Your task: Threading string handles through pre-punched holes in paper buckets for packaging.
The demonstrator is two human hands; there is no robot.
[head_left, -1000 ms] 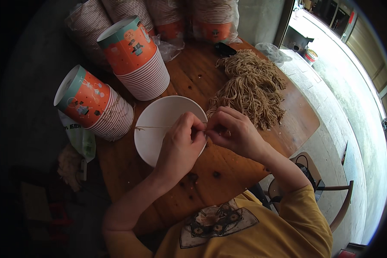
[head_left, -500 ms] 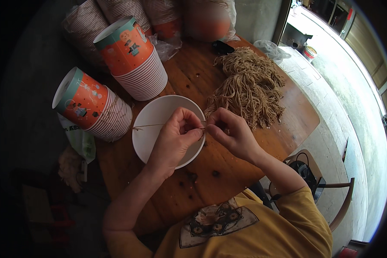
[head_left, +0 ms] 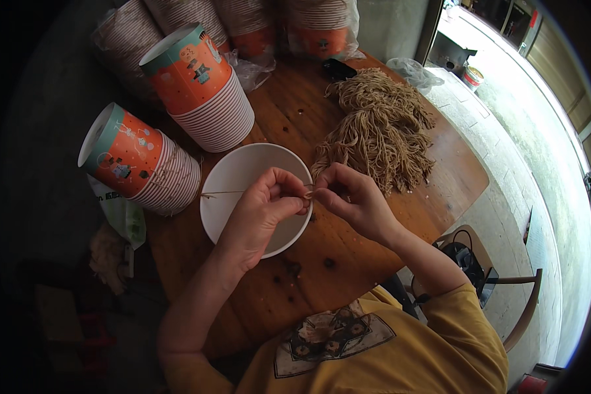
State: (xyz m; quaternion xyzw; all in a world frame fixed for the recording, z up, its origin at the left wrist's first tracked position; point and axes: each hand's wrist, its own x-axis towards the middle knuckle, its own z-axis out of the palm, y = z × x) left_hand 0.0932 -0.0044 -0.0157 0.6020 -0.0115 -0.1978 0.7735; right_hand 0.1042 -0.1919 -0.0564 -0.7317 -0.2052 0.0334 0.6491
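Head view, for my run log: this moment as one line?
left hand: pinching twine strand | right hand: pinching same strand | under: white bowl | beside: twine bundle

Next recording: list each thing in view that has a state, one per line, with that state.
White bowl: upright, nothing seen inside.
Thin cord: pulled taut over the bowl, pinched by both hands.
Left hand: fingers closed on the cord.
Right hand: fingers pinching the cord.
Cord bundle: loose heap on the table.
Cup stacks: nested, lying tilted.
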